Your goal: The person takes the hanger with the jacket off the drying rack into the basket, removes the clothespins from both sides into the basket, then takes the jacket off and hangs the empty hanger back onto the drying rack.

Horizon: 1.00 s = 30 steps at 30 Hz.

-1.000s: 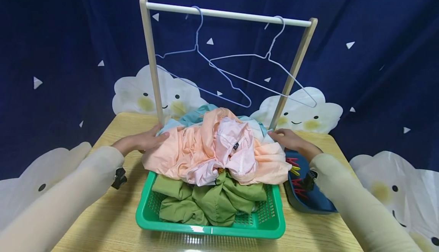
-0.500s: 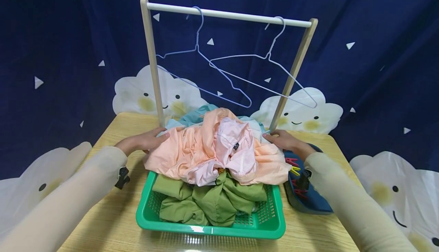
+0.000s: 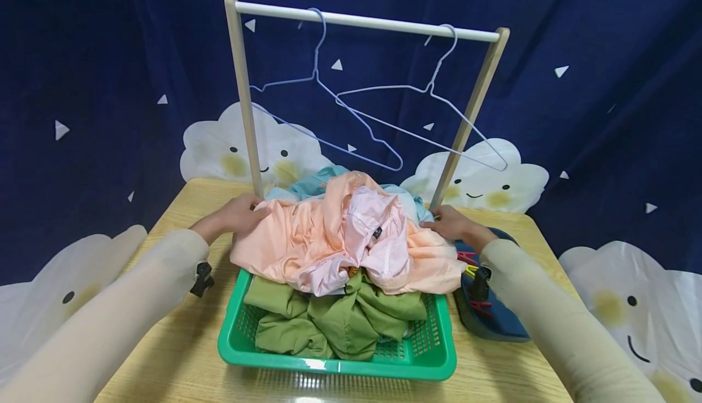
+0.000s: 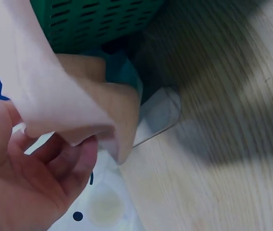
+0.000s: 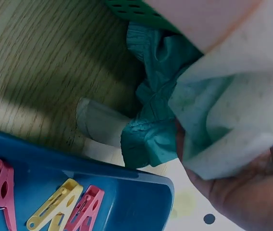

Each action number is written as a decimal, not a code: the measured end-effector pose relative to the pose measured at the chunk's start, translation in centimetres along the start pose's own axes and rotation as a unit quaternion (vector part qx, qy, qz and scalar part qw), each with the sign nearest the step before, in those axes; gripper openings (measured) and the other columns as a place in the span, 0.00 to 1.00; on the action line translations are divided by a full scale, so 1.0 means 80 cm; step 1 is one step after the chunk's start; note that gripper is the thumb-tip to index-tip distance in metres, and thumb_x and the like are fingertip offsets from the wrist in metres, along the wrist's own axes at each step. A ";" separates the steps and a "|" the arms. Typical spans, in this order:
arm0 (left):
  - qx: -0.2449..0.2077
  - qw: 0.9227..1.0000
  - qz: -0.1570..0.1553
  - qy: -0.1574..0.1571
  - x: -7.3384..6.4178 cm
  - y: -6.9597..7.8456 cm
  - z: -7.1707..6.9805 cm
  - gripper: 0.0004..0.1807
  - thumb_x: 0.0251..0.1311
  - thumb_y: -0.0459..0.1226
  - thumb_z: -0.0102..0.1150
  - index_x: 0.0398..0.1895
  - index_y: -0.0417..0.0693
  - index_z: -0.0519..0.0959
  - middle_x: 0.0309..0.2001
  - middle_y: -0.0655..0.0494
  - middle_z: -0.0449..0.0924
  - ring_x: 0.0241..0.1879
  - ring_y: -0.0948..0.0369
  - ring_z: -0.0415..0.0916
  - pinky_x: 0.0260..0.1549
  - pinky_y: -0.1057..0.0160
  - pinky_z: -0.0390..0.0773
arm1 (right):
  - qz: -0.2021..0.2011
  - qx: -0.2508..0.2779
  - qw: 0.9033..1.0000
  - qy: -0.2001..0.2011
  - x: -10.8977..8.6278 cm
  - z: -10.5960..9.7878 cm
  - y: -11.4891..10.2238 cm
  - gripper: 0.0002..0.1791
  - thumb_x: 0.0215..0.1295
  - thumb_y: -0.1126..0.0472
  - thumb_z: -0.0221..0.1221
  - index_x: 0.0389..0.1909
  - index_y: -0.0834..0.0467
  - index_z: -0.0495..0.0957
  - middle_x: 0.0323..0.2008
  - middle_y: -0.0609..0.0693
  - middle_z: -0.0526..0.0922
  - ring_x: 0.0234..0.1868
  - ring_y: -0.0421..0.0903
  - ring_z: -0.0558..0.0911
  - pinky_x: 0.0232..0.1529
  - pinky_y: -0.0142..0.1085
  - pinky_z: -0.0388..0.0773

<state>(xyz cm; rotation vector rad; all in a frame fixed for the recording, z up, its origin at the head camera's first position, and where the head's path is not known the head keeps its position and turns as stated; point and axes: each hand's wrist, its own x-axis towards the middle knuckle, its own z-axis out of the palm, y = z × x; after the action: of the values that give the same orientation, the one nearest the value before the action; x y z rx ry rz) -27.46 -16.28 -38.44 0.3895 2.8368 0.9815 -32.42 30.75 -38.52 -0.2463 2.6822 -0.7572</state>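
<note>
A heap of clothes fills the green basket (image 3: pixel 337 366). A peach garment (image 3: pixel 296 238) lies across its back, with a pale pink piece (image 3: pixel 378 211) over its middle and folded green clothing (image 3: pixel 340 317) in front. My left hand (image 3: pixel 239 214) pinches the left edge of the peach garment; the left wrist view shows the curled fingers (image 4: pixel 74 166) at the cloth. My right hand (image 3: pixel 454 225) is at the heap's back right. In the right wrist view it grips pale whitish cloth (image 5: pixel 252 106), beside a teal garment (image 5: pixel 160 106) hanging down to the table.
Behind the basket stands a rack with a white bar (image 3: pixel 373 22), a blue hanger (image 3: pixel 334 141) and a pale hanger (image 3: pixel 422 138). To the right sits a dark blue bin (image 3: pixel 507 317) holding red and yellow clothespins (image 5: pixel 55 204). A cloud-patterned curtain (image 3: pixel 109 55) hangs behind.
My left hand has shifted slightly right and away from me; peach cloth now shows at its fingertips where pale blue cloth did. My right hand has moved a little inward. The basket stays put.
</note>
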 end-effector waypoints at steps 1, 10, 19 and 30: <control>0.000 1.000 0.005 0.010 0.001 0.001 0.000 0.17 0.74 0.36 0.49 0.24 0.41 0.75 0.24 0.52 0.72 0.26 0.58 0.68 0.28 0.62 0.69 | -0.004 -0.003 1.000 0.004 0.001 0.000 -0.001 0.22 0.76 0.55 0.56 0.52 0.72 0.78 0.47 0.63 0.81 0.46 0.52 0.78 0.49 0.40 0.76; 0.001 0.997 -0.014 0.079 0.009 0.015 -0.008 0.12 0.72 0.32 0.49 0.40 0.33 0.82 0.34 0.39 0.81 0.32 0.53 0.75 0.35 0.58 0.74 | -0.048 -0.004 0.998 0.043 -0.005 -0.006 -0.008 0.14 0.73 0.63 0.55 0.41 0.74 0.79 0.30 0.54 0.77 0.35 0.48 0.76 0.37 0.34 0.72; -0.026 0.982 0.006 0.186 0.008 0.034 -0.025 0.14 0.67 0.32 0.51 0.48 0.33 0.82 0.46 0.32 0.83 0.44 0.44 0.79 0.47 0.49 0.77 | -0.039 0.078 0.992 0.091 -0.024 -0.021 -0.024 0.20 0.78 0.59 0.49 0.58 0.72 0.74 0.50 0.63 0.78 0.49 0.53 0.76 0.50 0.37 0.74; -0.092 0.977 0.072 0.179 -0.008 0.102 -0.027 0.11 0.72 0.33 0.49 0.38 0.37 0.81 0.33 0.46 0.77 0.34 0.55 0.68 0.36 0.62 0.70 | -0.105 0.162 0.979 0.064 -0.070 -0.035 -0.056 0.23 0.79 0.58 0.48 0.64 0.70 0.69 0.52 0.59 0.77 0.44 0.38 0.77 0.44 0.24 0.77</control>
<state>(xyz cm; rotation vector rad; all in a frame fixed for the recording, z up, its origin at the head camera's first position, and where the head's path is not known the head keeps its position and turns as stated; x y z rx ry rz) -25.56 -11.51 -31.68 0.4433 3.0223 1.4643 -27.96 29.76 -32.35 -0.4133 2.6224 -1.2993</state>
